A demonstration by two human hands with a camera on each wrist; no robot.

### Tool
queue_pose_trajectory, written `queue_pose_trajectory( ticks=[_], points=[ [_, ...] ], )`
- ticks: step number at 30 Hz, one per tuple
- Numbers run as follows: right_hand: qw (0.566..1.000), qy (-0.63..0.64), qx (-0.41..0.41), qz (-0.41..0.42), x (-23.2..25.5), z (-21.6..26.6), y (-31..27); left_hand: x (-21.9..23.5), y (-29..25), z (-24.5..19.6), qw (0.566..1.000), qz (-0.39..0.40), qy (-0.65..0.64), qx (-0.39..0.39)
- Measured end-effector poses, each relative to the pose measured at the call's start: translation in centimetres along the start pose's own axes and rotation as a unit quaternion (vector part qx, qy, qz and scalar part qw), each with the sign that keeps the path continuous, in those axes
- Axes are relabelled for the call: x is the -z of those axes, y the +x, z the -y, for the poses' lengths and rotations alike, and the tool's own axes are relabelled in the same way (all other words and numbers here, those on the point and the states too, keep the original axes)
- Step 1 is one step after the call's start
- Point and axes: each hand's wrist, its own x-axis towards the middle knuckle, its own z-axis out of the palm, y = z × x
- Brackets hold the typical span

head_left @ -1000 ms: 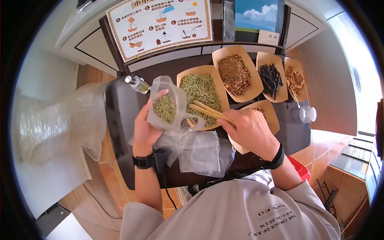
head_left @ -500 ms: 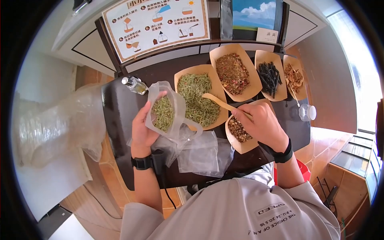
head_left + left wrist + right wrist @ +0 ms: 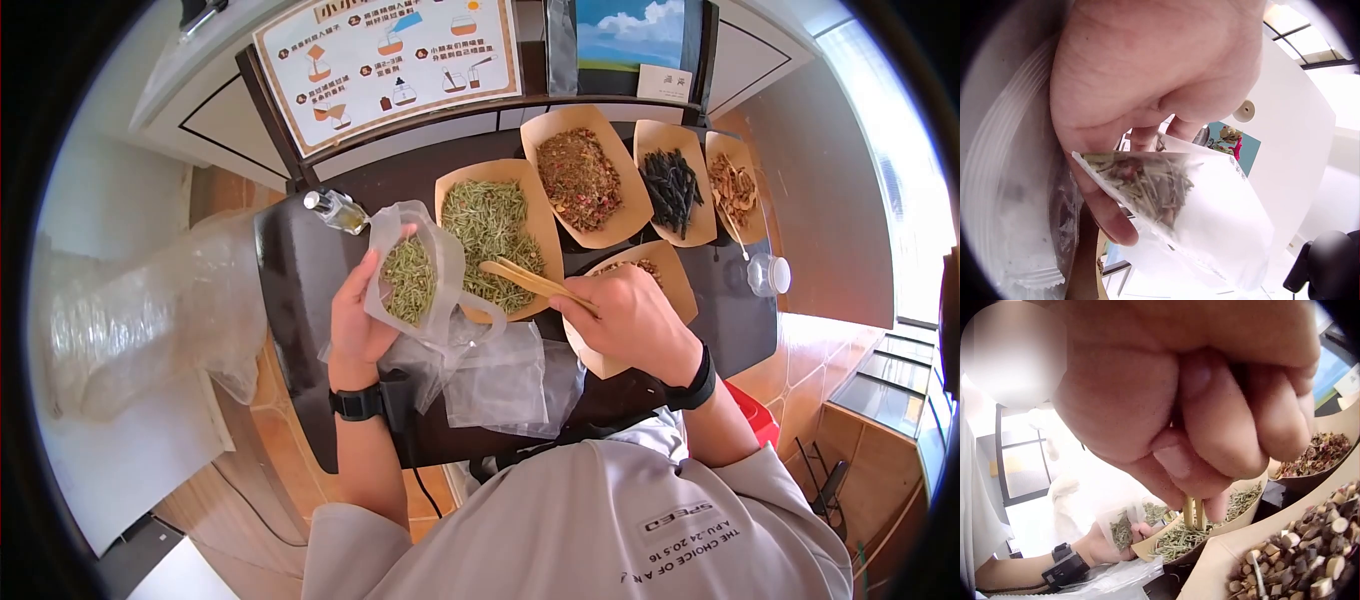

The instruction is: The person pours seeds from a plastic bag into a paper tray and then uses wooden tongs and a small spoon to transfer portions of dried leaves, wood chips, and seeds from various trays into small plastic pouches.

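Observation:
My left hand (image 3: 355, 320) grips a translucent white pouch (image 3: 452, 275) at the left of the table, its mouth spread wide. Dried green needle-like herb (image 3: 408, 285) fills part of it and shows through its side in the left wrist view. With my right hand (image 3: 640, 318) I hold wooden tongs (image 3: 530, 279), fingers curled round the arms. The tong tips are down at the herb in a brown paper tray (image 3: 547, 235), just right of the pouch. Chopped woody pieces (image 3: 1297, 550) lie in a tray partly beneath my right hand.
Further paper trays hold reddish-brown flakes (image 3: 580, 180), black pods (image 3: 672, 190) and dried slices (image 3: 735, 190). A small glass bottle (image 3: 337, 212) stands behind the pouch, and a clear jar (image 3: 768, 276) lies at the right. Flat clear bags (image 3: 497, 385) lie in front.
My right hand swung the tongs rightward and turned them, uncovering the woody pieces, then brought them back left and down to the herb. My left hand and the pouch hardly moved.

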Motion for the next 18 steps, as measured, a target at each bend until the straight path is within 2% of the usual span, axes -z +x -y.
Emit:
queue_pose_trajectory(
  ticks=[5,8,10,15,18],
  points=[
    [0.999,0.034,0.024,-0.034,0.2,-0.7,-0.3,0.1,0.0,-0.1,1.000,0.006,0.009,0.002],
    [0.997,0.062,0.004,-0.040,1.3,-0.7,-0.5,-0.4,0.0,-0.1,1.000,-0.015,0.003,0.007],
    [0.996,0.079,-0.019,-0.039,2.6,0.0,-0.5,-1.3,0.1,0.0,0.996,-0.088,-0.002,0.000],
    [0.991,0.109,-0.042,-0.071,5.0,3.4,-0.2,0.4,0.0,0.3,0.996,-0.079,-0.029,0.009],
    [0.994,0.087,0.059,-0.037,4.3,4.6,0.4,0.9,0.0,0.5,0.995,-0.088,-0.039,0.015]
  ],
)
